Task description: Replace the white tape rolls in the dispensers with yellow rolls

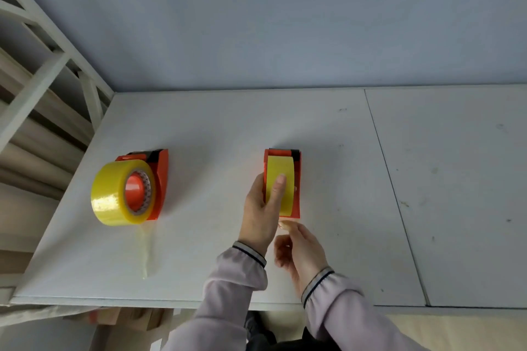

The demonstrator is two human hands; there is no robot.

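Note:
Two orange tape dispensers stand on the white table point(228, 128). The left dispenser point(162, 177) carries a yellow roll point(114, 194) on its orange hub, and a clear strip of tape point(145, 251) trails from it toward the front edge. The right dispenser point(296, 179) holds another yellow roll point(281, 168), seen edge-on. My left hand point(262, 208) grips this roll and dispenser from the left, one finger lying over the roll. My right hand point(299, 251) is just below the dispenser, thumb and finger pinched at the tape's end. No white rolls are in view.
A white metal rack point(42, 71) with brown rolls or tubes stands left of the table. A blue-grey wall rises behind. A seam point(393, 188) splits the table into two panels on the right. The table's front edge point(114, 300) is close to my sleeves.

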